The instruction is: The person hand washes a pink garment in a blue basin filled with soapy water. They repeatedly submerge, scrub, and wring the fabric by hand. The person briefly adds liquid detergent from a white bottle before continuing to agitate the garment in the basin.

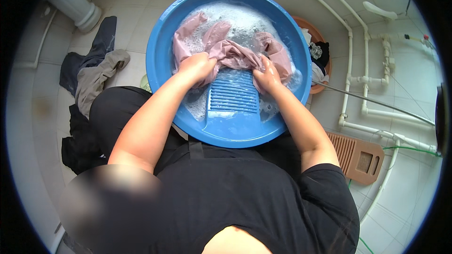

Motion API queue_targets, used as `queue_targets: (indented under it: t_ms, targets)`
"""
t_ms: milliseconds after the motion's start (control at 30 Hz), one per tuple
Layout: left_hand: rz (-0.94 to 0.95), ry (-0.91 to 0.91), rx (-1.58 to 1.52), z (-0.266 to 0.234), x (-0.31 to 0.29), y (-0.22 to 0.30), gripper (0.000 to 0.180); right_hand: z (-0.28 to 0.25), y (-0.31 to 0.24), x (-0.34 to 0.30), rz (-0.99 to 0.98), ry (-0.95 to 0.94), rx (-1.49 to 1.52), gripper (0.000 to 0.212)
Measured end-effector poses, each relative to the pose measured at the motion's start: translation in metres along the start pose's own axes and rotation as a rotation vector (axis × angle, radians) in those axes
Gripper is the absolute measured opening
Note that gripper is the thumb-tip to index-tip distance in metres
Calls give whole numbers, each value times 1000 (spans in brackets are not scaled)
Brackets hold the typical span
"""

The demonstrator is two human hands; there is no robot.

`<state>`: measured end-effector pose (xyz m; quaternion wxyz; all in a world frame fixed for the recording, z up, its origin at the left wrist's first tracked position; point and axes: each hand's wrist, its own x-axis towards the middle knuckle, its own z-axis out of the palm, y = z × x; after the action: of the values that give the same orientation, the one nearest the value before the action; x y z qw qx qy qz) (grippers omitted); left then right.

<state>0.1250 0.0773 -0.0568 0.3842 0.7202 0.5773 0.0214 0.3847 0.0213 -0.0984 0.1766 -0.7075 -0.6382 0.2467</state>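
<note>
Pink cloth [233,52]: Held at Two Points

Cloth lies in the blue basin [156,56], partly hidden by suds [235,16]. Left hand [197,67] and right hand [268,75] each clasp a bunched section, finger ends partly obscured. The basin partly hides an orange tub [317,88]. Panel [365,162] detail on the brown washboard [343,148] cannot be made out.

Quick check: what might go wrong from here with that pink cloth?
The wet pink cloth, gripped in the left hand and right hand, might slip loose. Hard pulling could splash suds over the rim of the blue basin. The right hand may scrape against the ridged washboard beside it.
</note>
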Motion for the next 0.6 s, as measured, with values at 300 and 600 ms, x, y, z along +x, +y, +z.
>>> queue_targets:
  t_ms: [300,600]
  targets:
    - [-27,198,-508,42,-22,17,52,-47,-91,-72,-217,-365,194,24]
    - [402,312,-591,57,-32,31,32,15,-73,-64,-343,182,292,38]
